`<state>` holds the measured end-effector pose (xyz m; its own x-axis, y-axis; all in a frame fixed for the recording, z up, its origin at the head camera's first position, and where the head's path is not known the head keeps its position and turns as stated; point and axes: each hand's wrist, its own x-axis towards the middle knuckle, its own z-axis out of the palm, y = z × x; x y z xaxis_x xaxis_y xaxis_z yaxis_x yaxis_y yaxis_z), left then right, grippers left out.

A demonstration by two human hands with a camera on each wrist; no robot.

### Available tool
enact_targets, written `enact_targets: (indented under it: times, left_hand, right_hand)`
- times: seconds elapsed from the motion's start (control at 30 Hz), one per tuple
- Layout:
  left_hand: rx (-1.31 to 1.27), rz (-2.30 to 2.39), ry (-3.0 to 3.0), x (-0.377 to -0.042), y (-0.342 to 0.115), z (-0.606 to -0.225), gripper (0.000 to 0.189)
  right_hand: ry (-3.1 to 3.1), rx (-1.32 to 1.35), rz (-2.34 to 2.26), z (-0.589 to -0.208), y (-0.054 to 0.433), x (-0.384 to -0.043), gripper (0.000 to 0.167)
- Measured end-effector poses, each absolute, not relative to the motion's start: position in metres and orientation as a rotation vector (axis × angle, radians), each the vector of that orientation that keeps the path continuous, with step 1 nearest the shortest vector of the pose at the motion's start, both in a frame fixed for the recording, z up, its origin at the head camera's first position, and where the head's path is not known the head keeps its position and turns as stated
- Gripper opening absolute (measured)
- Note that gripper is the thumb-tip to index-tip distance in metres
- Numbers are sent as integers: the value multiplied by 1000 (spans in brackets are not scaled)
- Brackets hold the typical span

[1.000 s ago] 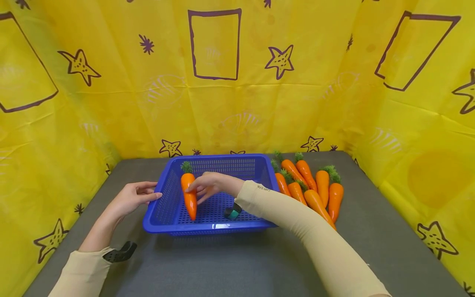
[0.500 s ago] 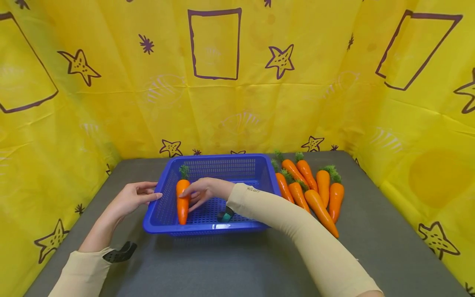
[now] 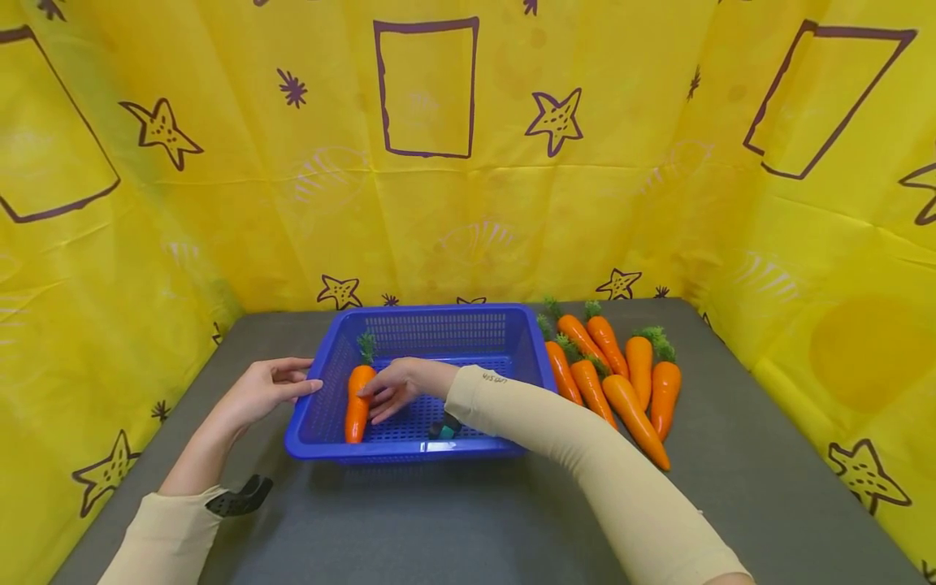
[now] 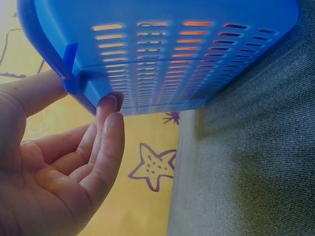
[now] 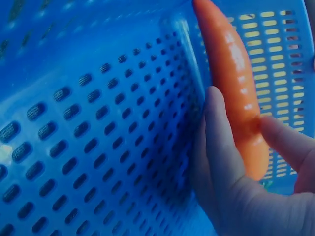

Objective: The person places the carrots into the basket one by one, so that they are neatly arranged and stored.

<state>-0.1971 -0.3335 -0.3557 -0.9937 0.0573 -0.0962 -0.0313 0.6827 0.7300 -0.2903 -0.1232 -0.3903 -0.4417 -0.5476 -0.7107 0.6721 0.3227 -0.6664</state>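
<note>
An orange carrot (image 3: 357, 410) with a green leafy tuft lies along the left side inside a blue perforated basket (image 3: 468, 445). My right hand (image 3: 408, 380) reaches into the basket and grips the carrot. In the right wrist view the thumb is on one side of the carrot (image 5: 234, 69) and the fingers on the other, close to the basket wall. My left hand (image 3: 256, 394) pinches the basket's left rim. From the left wrist, its thumb goes over the rim and its fingertips meet the outer wall of the basket (image 4: 83, 44).
Several more carrots (image 3: 632, 414) with green tops lie in a loose pile on the grey table (image 3: 453, 520), right of the basket. Some are close to its right wall, partly behind my right forearm. A yellow patterned cloth (image 3: 468, 211) encloses the back and sides.
My right hand has moved the carrot left and toward me, lowering it against the basket's left side. The left hand has stayed on the rim.
</note>
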Motion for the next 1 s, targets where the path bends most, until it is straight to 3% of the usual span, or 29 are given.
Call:
enact_targets:
  times: [0.3, 1.0]
  left_hand:
    - [22, 1219, 2777, -197, -333, -357, 71]
    - [39, 1226, 2789, -196, -333, -359, 70]
  right_hand:
    - [1554, 96, -1354, -396, -121, -292, 7]
    - [1701, -20, -1321, -378, -98, -292, 14]
